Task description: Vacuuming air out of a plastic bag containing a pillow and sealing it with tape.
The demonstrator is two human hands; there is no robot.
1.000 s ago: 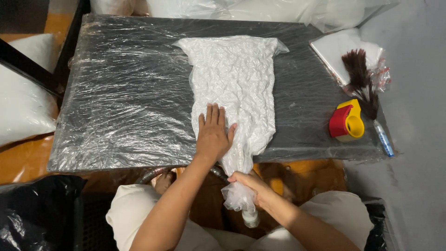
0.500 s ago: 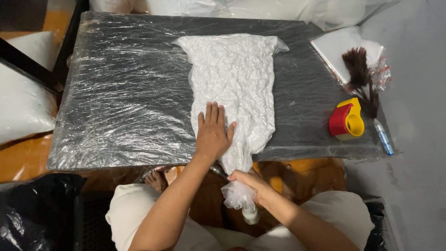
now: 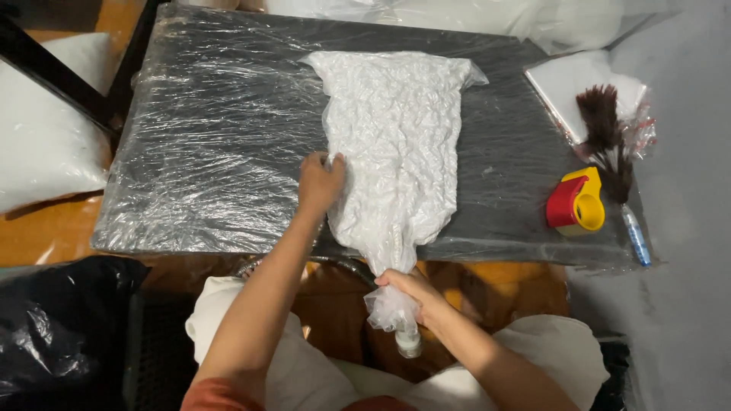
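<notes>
Shifted since the earlier frame: left hand (image 3: 320,181), formerly flat, now curled at the white bag's (image 3: 396,144) left edge, pinning it on the film-wrapped bench (image 3: 205,152). Bag neck is clenched by right hand (image 3: 411,293) off the near edge, keeping it closed. Tape dispenser (image 3: 576,202) and brush (image 3: 605,137) lie rightward.
</notes>
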